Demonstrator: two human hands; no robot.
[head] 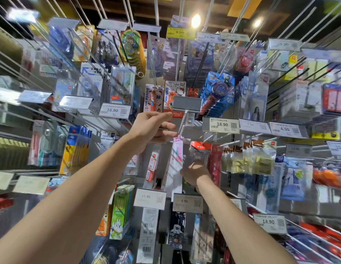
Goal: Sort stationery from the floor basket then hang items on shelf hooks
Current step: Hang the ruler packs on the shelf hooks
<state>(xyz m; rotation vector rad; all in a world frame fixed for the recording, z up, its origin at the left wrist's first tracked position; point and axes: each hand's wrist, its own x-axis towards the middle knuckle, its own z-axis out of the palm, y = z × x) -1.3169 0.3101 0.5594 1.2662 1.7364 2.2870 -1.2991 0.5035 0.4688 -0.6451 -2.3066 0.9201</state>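
Progress: I judge one hanging cycle to be under way and not finished. The floor basket is out of view, so I cannot report how much sorting is done or how much stock is left. The shelf [230, 180] in front of me already carries many filled hooks; which of those come from this task I cannot tell.

Item in hand: a long, narrow packet [176, 161] with a pink header, hanging near upright at the middle of the shelf face. Its header sits right at the front tip of a white hook [182, 123], which slopes down and forward from a grey price-tag holder [187, 103]. Whether the header hole is already over the tip is too small and blurred to confirm.

Left hand [151, 128]: the grip is curled at the hook's front end, thumb up against the tag holder's bar and fingertips at the hook tip just above the header. I read this as steadying the hook.

Right hand [194, 173]: motion-blurred, back towards the camera. The grip closes on the packet's lower half from the right side, so the packet rises above it to the hook.

Remaining, in my judgement: seat the header fully along the hook, release, then fetch further items.
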